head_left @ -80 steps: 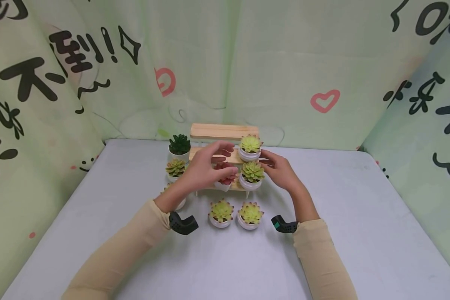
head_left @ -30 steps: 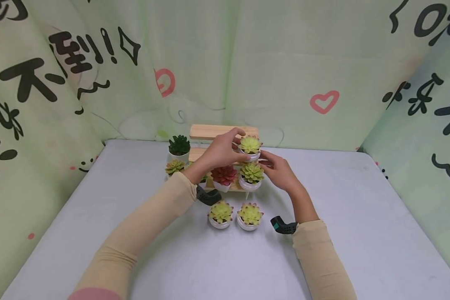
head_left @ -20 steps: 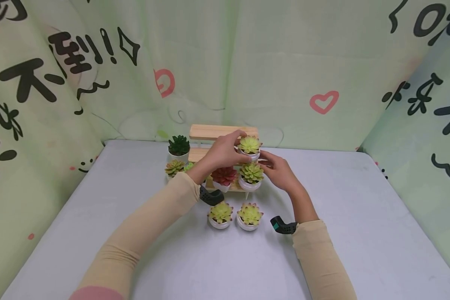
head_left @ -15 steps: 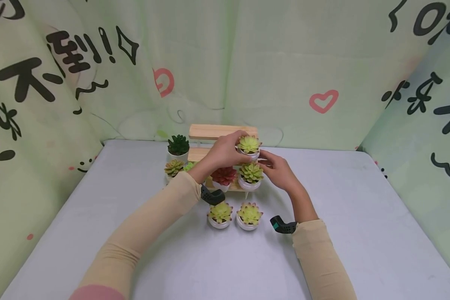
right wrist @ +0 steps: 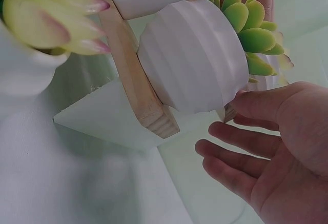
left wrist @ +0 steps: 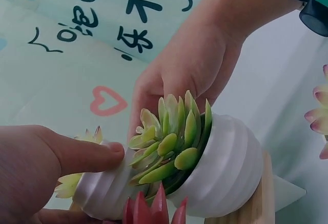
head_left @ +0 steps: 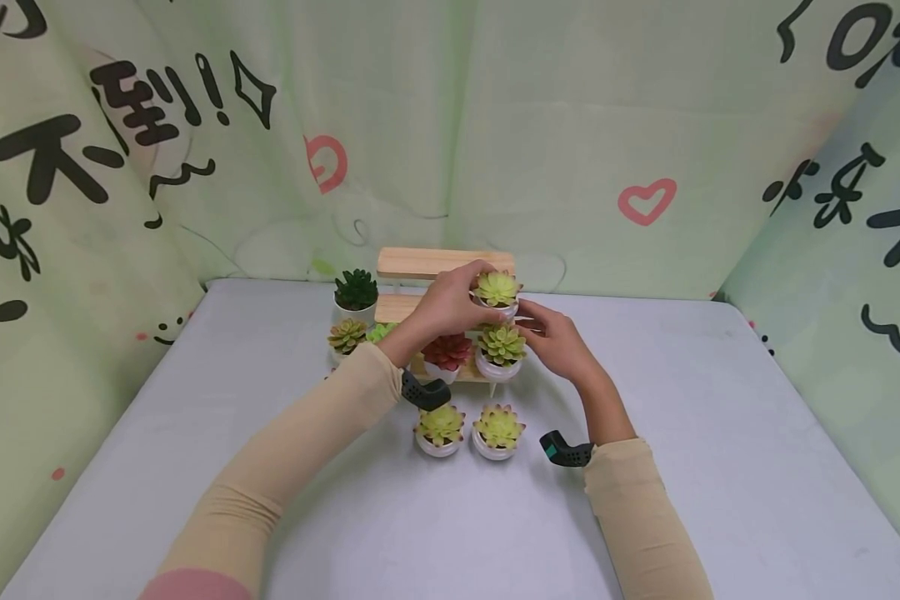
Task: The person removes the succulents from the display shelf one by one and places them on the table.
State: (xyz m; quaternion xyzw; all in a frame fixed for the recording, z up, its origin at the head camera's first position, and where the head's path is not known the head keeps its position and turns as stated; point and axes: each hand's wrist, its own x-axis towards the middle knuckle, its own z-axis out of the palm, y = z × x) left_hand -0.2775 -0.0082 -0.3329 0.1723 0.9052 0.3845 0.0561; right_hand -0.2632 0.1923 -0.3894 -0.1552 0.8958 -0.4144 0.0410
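Note:
In the head view my left hand [head_left: 452,304] holds a potted yellow-green succulent [head_left: 497,287] at the right end of the stand's middle shelf. Its thumb lies along the white pot [left wrist: 107,188] in the left wrist view. Below it, a green succulent [head_left: 502,344] in a ribbed white pot [right wrist: 192,55] sits on the lowest shelf. My right hand [head_left: 558,337] is at the right of these two pots, fingers loosely extended; its thumb tip meets the lower pot's rim in the right wrist view. A red succulent [head_left: 447,352] stands left of the lower pot.
The wooden tiered stand's top plank [head_left: 442,261] rises behind. Two pale succulents, a left one [head_left: 440,425] and a right one [head_left: 498,427], stand on the white table [head_left: 450,517] in front. A dark green succulent [head_left: 356,290] and an olive one [head_left: 347,336] stand at left.
My left hand has moved right, from over the red succulent to the yellow-green one's pot, and taken hold of it. My right hand stays almost where it was.

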